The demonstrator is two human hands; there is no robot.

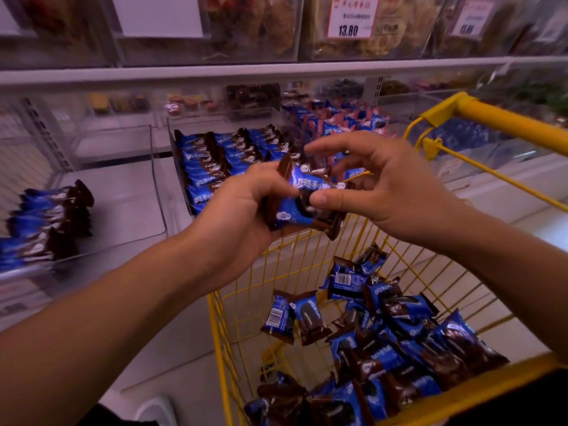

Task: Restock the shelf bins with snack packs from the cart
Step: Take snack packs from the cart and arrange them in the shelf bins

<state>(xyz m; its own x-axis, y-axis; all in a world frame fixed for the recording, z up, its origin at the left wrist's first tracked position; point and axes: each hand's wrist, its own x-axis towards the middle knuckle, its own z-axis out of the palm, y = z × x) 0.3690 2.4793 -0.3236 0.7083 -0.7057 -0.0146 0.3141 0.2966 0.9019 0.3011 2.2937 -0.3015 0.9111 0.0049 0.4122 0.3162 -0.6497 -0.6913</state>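
Two bare forearms reach up from the bottom of the frame over a yellow wire cart (pixel 307 273), meeting above its front edge. The left hand (pixel 242 207) is closed around a small stack of blue-and-brown snack packs (pixel 299 199), fingers curled behind them and thumb on top. The right hand (pixel 384 182) is half open beside it: its thumb presses on the front pack of the stack, while the other fingers are spread and arched above, touching nothing that can be seen.

Below the hands, loose packs (pixel 390 339) of the same kind lie heaped in the cart, some face up, some showing a barcode, most piled toward the near right corner. The cart's handle (pixel 504 116) crosses the upper right.

Behind the hands, a clear bin (pixel 181 167) on the shelf holds tidy rows of matching packs (pixel 215 161) standing on edge, filling most of it. To the left, a second clear bin (pixel 123 176) has only a short row of packs (pixel 49 219) along its left side, the rest of its floor bare. Farther back, blue packs with pink trim (pixel 338 118) fill another bin.

On the tier above, a price tag (pixel 352 15) reading 13.80 hangs on a clear box of bagged goods; a second tag to its right is too blurred to read.
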